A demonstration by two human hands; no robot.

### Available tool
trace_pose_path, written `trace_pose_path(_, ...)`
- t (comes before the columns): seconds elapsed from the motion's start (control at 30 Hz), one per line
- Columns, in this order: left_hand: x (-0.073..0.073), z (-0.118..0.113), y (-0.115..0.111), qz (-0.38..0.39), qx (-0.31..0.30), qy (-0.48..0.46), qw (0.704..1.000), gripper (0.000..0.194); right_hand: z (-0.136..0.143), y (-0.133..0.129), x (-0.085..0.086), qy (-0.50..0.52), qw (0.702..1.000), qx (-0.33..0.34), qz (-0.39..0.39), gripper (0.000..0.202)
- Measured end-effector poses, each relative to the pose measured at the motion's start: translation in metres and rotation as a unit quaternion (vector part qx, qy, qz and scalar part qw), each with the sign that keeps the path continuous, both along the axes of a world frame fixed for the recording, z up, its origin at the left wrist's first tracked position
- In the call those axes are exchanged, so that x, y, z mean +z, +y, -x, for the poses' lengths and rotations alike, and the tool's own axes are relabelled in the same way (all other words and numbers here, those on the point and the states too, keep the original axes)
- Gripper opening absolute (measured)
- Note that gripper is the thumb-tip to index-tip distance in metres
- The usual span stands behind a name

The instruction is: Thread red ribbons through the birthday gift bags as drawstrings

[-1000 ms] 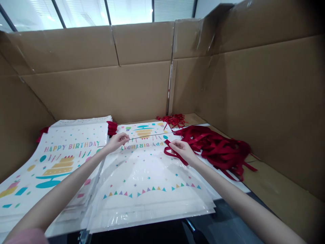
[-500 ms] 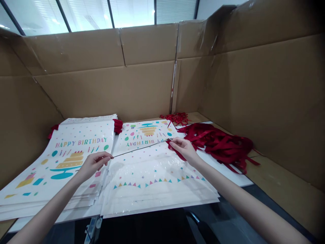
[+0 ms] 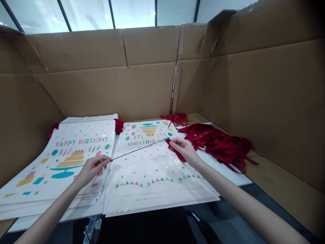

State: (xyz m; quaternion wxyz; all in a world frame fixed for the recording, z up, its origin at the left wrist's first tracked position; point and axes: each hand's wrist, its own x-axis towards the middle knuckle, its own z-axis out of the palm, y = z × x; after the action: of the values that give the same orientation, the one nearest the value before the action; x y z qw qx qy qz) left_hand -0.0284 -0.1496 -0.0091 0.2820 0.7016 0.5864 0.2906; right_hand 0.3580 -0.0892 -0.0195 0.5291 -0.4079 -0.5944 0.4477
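Note:
My left hand (image 3: 95,167) pinches a long thin dark wire (image 3: 138,149) that slants up to the right. Its narrow looped tip lies at the fingertips of my right hand (image 3: 184,149). Those fingers are closed on a red ribbon (image 3: 176,150), which hangs down in a short fold; whether it passes through the loop I cannot tell. Beneath both hands is a stack of clear-covered white bags (image 3: 162,195) printed with cakes, stars and bunting, the lettering upside down. Left of it lies a second stack of bags (image 3: 83,130) reading "Happy Birthday", with red ribbon bunches (image 3: 118,125) at its sides.
A large heap of red ribbons (image 3: 220,145) lies to the right, and a smaller pile of red scraps (image 3: 176,118) is at the back. Cardboard walls (image 3: 101,89) enclose the back and both sides. A black chair armrest (image 3: 203,225) shows below the table edge.
My left hand has shifted slightly left and down, with the wire still stretched between the hands. The ribbon at my right fingers now hangs in clearer view; the looped tip stays beside it.

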Motion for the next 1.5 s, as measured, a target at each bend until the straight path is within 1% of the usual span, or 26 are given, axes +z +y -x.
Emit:
trace_pose_path(0.17, -0.002, -0.007, -0.003, 0.011, 0.010, -0.016, 1.000, 0.034, 0.004, -0.003, -0.002, 0.010, 1.000, 0.002, 0.002, 0.037)
trace_pose_path(0.37, -0.005, -0.010, -0.008, 0.030, 0.002, -0.028, 0.999, 0.035, 0.005, -0.009, -0.003, 0.058, 0.998, 0.017, -0.002, 0.034)
trace_pose_path(0.53, -0.002, -0.012, -0.020, 0.037, -0.001, -0.028, 0.999, 0.036, 0.003, -0.016, -0.003, 0.078, 0.997, 0.014, -0.014, 0.032)
trace_pose_path(0.73, 0.003, -0.019, -0.037, 0.030, -0.023, 0.005, 0.999, 0.036, 0.003, -0.033, 0.004, 0.109, 0.991, 0.057, -0.054, 0.031)
trace_pose_path(0.8, 0.004, -0.021, -0.044, 0.024, -0.030, 0.015, 0.999, 0.036, 0.002, -0.038, 0.005, 0.091, 0.991, 0.065, -0.071, 0.028)
trace_pose_path(0.9, 0.004, -0.023, -0.054, 0.015, -0.035, 0.018, 0.999, 0.036, -0.004, -0.040, 0.004, 0.027, 0.993, 0.069, -0.087, 0.026)
trace_pose_path(1.0, 0.004, -0.028, -0.066, 0.028, -0.036, 0.002, 0.999, 0.038, -0.012, -0.042, 0.003, -0.005, 0.994, 0.061, -0.095, 0.027)
trace_pose_path(1.07, 0.004, -0.035, -0.075, 0.044, -0.034, -0.021, 0.998, 0.040, -0.015, -0.044, 0.006, -0.013, 0.993, 0.053, -0.104, 0.028)
trace_pose_path(1.17, -0.001, -0.049, -0.089, 0.070, -0.021, -0.075, 0.994, 0.041, -0.019, -0.049, 0.018, -0.020, 0.992, 0.043, -0.119, 0.033)
trace_pose_path(1.33, -0.019, -0.080, -0.116, 0.105, -0.009, -0.170, 0.980, 0.043, -0.025, -0.060, 0.041, -0.005, 0.992, 0.033, -0.123, 0.038)
trace_pose_path(1.4, -0.026, -0.090, -0.128, 0.123, -0.018, -0.202, 0.971, 0.043, -0.029, -0.065, 0.045, -0.012, 0.990, 0.041, -0.131, 0.038)
trace_pose_path(1.5, -0.034, -0.101, -0.143, 0.141, -0.029, -0.242, 0.960, 0.042, -0.034, -0.072, 0.046, -0.011, 0.988, 0.058, -0.145, 0.038)
